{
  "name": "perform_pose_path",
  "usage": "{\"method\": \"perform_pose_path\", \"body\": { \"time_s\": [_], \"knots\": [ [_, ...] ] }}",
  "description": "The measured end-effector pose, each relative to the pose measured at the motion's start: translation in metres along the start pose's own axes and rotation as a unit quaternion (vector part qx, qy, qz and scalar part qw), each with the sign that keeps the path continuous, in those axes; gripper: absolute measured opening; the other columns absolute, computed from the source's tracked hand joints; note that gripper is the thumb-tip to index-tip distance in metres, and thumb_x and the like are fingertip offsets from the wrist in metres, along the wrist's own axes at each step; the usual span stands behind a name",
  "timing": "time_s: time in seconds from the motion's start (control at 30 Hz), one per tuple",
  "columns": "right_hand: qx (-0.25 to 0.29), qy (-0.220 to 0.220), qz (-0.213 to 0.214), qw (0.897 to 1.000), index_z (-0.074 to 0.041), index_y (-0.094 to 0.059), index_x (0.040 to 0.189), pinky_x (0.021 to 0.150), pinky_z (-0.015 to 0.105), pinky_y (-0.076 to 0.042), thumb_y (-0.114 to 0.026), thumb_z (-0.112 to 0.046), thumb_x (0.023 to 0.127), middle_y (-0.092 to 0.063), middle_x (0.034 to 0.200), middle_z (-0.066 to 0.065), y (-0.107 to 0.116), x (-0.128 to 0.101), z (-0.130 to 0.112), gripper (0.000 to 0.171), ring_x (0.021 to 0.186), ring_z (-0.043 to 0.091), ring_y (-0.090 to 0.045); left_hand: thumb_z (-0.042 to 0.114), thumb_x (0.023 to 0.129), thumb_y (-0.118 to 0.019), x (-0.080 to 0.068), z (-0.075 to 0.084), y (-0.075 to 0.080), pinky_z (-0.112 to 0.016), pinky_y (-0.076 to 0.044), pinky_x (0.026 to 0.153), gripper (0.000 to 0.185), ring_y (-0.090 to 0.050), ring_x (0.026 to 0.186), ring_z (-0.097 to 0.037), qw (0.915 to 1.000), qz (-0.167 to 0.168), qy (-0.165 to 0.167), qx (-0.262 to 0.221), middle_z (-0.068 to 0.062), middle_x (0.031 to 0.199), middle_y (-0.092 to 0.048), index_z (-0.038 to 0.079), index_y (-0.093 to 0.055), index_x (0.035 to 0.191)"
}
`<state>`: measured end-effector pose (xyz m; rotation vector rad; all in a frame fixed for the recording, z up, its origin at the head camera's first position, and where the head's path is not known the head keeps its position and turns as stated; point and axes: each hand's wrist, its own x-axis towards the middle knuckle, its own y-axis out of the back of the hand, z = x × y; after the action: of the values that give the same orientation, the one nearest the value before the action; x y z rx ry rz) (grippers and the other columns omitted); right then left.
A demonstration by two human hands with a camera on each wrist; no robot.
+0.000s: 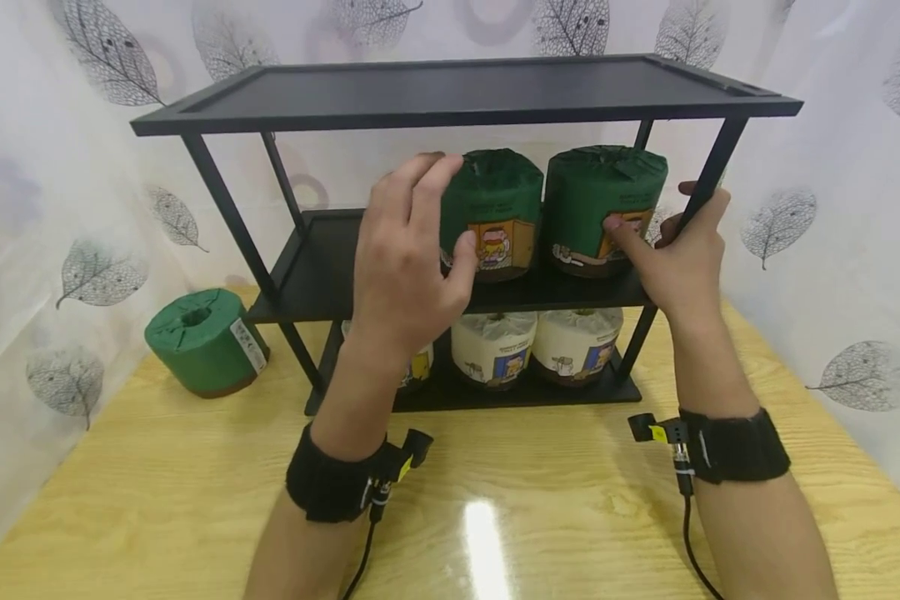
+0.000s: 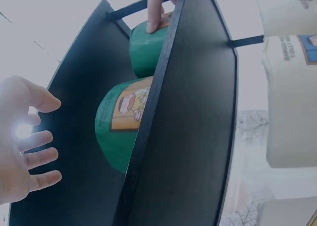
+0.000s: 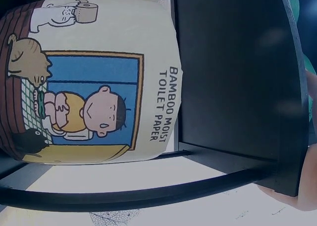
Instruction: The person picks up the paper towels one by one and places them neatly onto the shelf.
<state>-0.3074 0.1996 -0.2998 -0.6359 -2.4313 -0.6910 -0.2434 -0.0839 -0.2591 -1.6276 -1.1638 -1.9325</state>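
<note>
Left hand [image 1: 408,250] — fingers spread, holding nothing | right hand [image 1: 678,254] — thumb presses green roll [image 1: 603,208]

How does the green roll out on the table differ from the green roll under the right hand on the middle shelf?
The table roll sits alone left of the rack; the shelf roll stands beside another green roll. No hand is near the table roll; the right hand touches the shelf roll's label. Both wear green wrappers.

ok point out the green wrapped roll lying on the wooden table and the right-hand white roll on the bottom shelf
green wrapped roll on the wooden table [image 1: 204,343], head view, its side wrapper
right-hand white roll, bottom shelf [image 1: 576,348], head view, its front label
</note>
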Motion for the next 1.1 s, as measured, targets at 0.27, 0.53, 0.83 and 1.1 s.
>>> {"method": "perform_pose_path", "body": {
  "time_s": [0.27,0.53,0.83,1.1],
  "knots": [
    [-0.006,0.005,0.012,1.000,-0.024,-0.035,0.134,0.059,0.032,-0.028,-0.075,-0.052,0.081,-0.035,0.073,-0.001,0.002,0.000,0.001,0.072,0.062,0.015,-0.033,0.015,0.092,-0.062,0.003,0.002,0.002,-0.044,-0.042,0.108,0.051,-0.051,0.125,-0.034,0.9984,-0.041,-0.019,0.035,-0.018,0.136,-0.055,0.001,-0.050,0.139],
    [-0.002,0.001,0.000,1.000,-0.024,-0.034,0.134,0.059,0.032,-0.028,-0.075,-0.052,0.082,-0.033,0.073,0.000,0.002,-0.001,0.002,0.072,0.059,0.015,-0.031,0.017,0.092,-0.062,-0.009,-0.008,0.017,-0.047,-0.045,0.104,0.052,-0.052,0.123,-0.035,0.9946,-0.071,-0.034,0.068,-0.019,0.137,-0.054,0.002,-0.048,0.140],
    [-0.007,0.010,-0.001,1.000,-0.021,-0.035,0.135,0.056,0.031,-0.029,-0.074,-0.052,0.081,-0.035,0.072,0.000,0.000,-0.003,0.004,0.073,0.059,0.015,-0.032,0.019,0.094,-0.057,-0.025,-0.022,0.041,-0.049,-0.045,0.104,0.054,-0.052,0.124,-0.037,0.9922,-0.077,-0.049,0.085,-0.020,0.137,-0.053,0.001,-0.042,0.143],
    [-0.008,0.010,0.002,1.000,-0.021,-0.034,0.135,0.058,0.032,-0.029,-0.074,-0.052,0.082,-0.035,0.073,0.000,0.001,0.000,0.002,0.073,0.060,0.015,-0.033,0.015,0.091,-0.058,-0.038,-0.028,0.065,-0.051,-0.045,0.102,0.052,-0.054,0.121,-0.039,0.9954,-0.040,-0.050,0.071,-0.021,0.135,-0.056,0.000,-0.047,0.139]
  ]
}}
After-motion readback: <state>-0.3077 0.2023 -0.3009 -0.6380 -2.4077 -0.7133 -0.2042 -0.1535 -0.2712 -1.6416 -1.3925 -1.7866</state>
